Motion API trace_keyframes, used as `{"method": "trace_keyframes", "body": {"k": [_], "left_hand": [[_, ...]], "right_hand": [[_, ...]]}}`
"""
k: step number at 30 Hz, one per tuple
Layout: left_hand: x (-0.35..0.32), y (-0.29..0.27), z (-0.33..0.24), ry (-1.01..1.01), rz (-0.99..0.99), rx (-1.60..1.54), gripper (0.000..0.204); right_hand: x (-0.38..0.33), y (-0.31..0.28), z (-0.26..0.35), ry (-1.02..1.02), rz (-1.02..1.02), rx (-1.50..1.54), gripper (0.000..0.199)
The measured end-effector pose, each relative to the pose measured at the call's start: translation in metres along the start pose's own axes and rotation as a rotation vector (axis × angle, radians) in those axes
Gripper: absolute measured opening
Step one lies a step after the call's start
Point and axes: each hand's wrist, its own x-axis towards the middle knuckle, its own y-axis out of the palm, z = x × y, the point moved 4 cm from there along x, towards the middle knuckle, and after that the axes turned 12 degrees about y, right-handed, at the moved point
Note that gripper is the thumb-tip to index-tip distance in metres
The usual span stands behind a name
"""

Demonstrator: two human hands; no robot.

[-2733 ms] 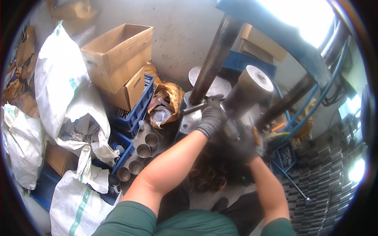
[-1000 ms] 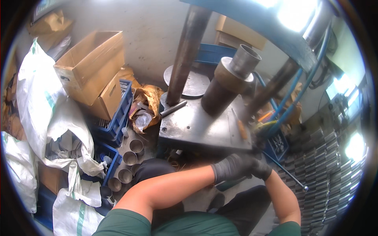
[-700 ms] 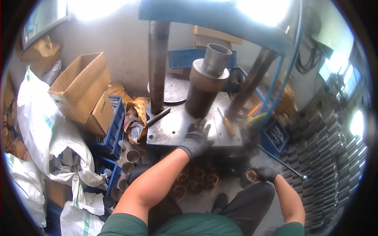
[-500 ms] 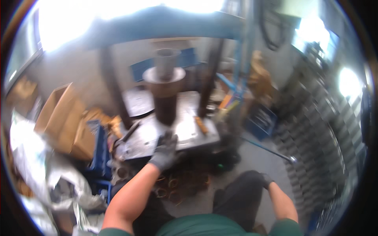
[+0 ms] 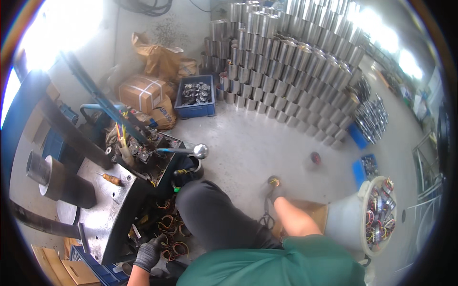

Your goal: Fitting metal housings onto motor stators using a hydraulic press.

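My left hand (image 5: pixel 149 255), in a grey glove, is low beside the press table, its fingers curled at a cluster of copper wire coils (image 5: pixel 167 247). What lies within those fingers is hidden. My right hand (image 5: pixel 276 191), also gloved and blurred, reaches out past my knee over the floor. At its fingertips is a small dark round part with yellow wires (image 5: pixel 274 181). Black-handled scissors (image 5: pixel 267 220) show just below that hand; whether they touch it I cannot tell. A steel cylinder (image 5: pixel 69 183) stands on the press plate (image 5: pixel 102 209).
Stacked metal sleeves (image 5: pixel 296 71) line the back. A white bucket (image 5: pixel 365 217) of wired parts stands right, by a cardboard box (image 5: pixel 312 209). A ball-ended lever (image 5: pixel 200 151) juts from the press. A blurred reddish round part (image 5: pixel 315 159) and a blue crate (image 5: pixel 195 112) lie beyond.
My view has swung right. The left hand has left the press plate for the coils below it. My right hand has gone from my knee out over the floor.
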Motion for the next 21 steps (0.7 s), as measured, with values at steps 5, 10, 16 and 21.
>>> {"method": "trace_keyframes", "body": {"k": [5, 10, 16, 21], "left_hand": [[-0.015, 0.014, 0.032, -0.106, -0.254, -0.094, 0.049], [-0.024, 0.025, 0.037, -0.258, -0.103, -0.039, 0.047], [-0.048, 0.049, 0.053, -0.189, -0.278, 0.06, 0.051], [-0.043, 0.024, 0.022, -0.366, -0.086, -0.08, 0.048]], "right_hand": [[0.071, -0.031, 0.032, 0.137, -0.261, 0.371, 0.045], [0.096, -0.096, 0.059, 0.292, -0.476, 0.313, 0.042], [0.057, -0.11, 0.101, 0.437, -0.34, 0.351, 0.033], [0.098, -0.104, 0.106, 0.467, -0.213, 0.576, 0.045]]}}
